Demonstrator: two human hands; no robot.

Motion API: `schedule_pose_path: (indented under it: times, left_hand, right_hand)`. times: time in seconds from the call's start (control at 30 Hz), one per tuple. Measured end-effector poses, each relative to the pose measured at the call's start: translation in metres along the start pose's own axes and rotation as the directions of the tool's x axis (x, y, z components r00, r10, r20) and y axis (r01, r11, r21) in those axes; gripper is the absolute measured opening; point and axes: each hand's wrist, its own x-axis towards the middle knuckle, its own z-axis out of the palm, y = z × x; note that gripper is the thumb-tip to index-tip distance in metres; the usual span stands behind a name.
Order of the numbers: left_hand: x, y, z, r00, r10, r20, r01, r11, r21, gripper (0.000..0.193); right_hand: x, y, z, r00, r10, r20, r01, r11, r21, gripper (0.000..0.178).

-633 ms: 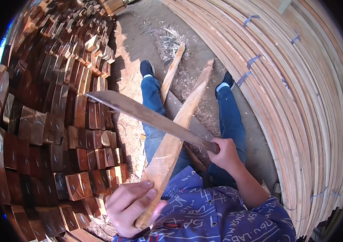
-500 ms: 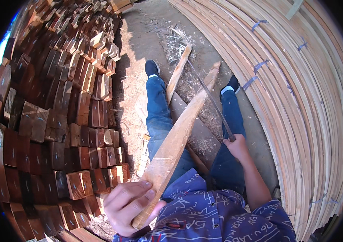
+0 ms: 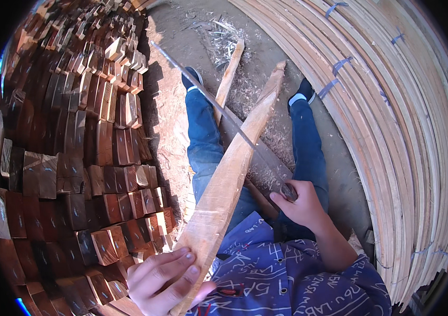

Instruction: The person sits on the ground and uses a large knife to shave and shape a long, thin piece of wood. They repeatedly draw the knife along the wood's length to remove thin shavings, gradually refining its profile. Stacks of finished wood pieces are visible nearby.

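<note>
My left hand [image 3: 166,282] is closed on the near, wide end of a long pale wooden plank [image 3: 216,197]. The plank slants up to the right, tapering to a rough-cut point between my feet. My right hand [image 3: 304,205] grips the handle of a machete [image 3: 200,87], whose long, narrow grey blade runs up to the left. That blade crosses over the plank's upper half; whether it touches the wood I cannot tell. Behind the plank, a second, thinner piece of wood [image 3: 230,76] and a grey board [image 3: 271,163] lie between my legs.
Stacked brown timber blocks [image 3: 39,174] rise along the left. Long pale strips [image 3: 350,100], bundled with blue-grey ties, curve down the right side. Wood shavings [image 3: 224,42] lie heaped on the ground beyond the thin piece. My legs [image 3: 203,131] stretch forward on either side.
The machete's blade has swung left, its tip going from near the shavings to beyond my left foot. My right hand has moved slightly left and down. The left hand still holds the plank.
</note>
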Motion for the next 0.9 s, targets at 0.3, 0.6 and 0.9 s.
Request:
schedule_pose_path:
  times: [0.3,0.6,0.9]
  left_hand:
    - [-0.004,0.004,0.001,0.999,-0.012,0.031,0.011,1.000,0.023,0.041]
    - [0.001,0.016,0.015,0.993,-0.080,-0.087,0.083,0.996,0.033,0.037]
    - [0.005,0.012,0.008,0.994,-0.102,-0.036,0.103,0.994,0.033,0.037]
  right_hand:
    - [0.051,0.064,-0.001,0.988,0.065,-0.142,-0.081,0.990,-0.116,0.022]
    - [0.019,0.050,0.015,0.992,0.076,-0.105,-0.070,0.995,0.066,0.025]
    - [0.019,0.053,0.006,0.988,-0.118,-0.101,0.106,0.988,-0.113,0.020]
